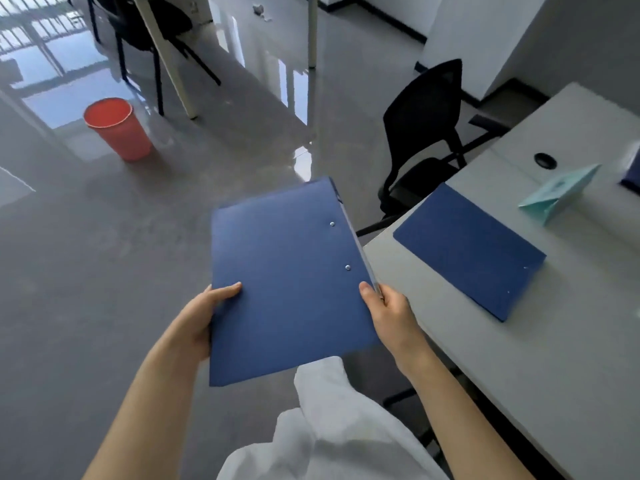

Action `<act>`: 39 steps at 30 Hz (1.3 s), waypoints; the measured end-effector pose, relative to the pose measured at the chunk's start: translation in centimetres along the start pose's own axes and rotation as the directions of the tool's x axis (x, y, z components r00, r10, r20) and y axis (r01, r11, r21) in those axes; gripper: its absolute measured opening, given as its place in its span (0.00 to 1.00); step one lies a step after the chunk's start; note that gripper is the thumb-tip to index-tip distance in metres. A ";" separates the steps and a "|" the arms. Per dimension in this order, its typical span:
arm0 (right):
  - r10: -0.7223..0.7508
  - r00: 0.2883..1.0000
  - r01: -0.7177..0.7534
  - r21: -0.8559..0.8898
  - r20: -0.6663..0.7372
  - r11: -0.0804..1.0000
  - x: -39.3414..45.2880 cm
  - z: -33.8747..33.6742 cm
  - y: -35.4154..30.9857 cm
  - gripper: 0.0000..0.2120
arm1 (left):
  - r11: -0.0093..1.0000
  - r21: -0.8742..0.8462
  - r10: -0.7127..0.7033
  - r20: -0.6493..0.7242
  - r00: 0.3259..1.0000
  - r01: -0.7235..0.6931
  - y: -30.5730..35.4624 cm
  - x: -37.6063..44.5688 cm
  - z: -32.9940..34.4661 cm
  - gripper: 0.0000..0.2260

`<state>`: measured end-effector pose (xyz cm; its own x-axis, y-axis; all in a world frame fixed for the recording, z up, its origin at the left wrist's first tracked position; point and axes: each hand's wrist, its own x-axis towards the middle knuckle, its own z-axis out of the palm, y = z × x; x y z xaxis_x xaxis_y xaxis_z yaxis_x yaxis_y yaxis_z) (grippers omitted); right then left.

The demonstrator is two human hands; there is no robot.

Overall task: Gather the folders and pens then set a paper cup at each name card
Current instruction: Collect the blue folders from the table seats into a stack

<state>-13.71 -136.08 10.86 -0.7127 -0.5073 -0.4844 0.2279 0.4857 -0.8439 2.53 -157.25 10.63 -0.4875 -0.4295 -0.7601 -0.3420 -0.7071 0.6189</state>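
I hold a blue folder (287,275) over the floor, left of the table. My left hand (204,317) grips its left edge with the thumb on top, and my right hand (388,306) grips its right edge near the spine. A second blue folder (467,247) lies flat on the white table (554,358) near its left edge. Behind it a pale green folded name card (561,192) stands on the table. The corner of another blue item (632,174) shows at the right border. No pens or paper cups are in view.
A black office chair (426,133) stands at the table's far left corner. A red bucket (117,128) sits on the grey floor at the left. Another black chair (145,32) and white table legs (311,29) are farther back. A round cable hole (544,160) is in the tabletop.
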 end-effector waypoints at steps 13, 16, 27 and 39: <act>0.293 0.955 -0.293 0.002 -0.036 0.956 20.6 -6.1 -6.4 0.26 | 0.980 0.149 0.136 0.006 0.991 -0.135 15.0 15.3 9.2 0.15; 0.351 0.904 -0.362 0.000 -0.243 0.932 24.1 -7.6 -4.7 0.21 | 0.974 0.176 0.137 0.031 0.990 -0.140 17.5 18.3 10.4 0.16; 0.511 0.758 -0.632 -0.261 -0.406 0.730 29.6 -4.3 0.0 0.29 | 0.945 0.306 0.065 0.166 0.984 -0.114 27.5 28.1 15.0 0.15; 0.649 0.427 -0.395 0.516 -0.630 0.760 32.1 0.7 -3.1 0.22 | 0.808 0.568 -0.105 0.396 0.912 -0.154 37.1 36.5 20.6 0.17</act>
<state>-36.78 -154.36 -2.24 -0.5743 0.5466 -0.6095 0.7968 0.2023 -0.5694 -44.51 -187.54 9.93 -0.7272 -0.0948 -0.6798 -0.6579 -0.1859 0.7298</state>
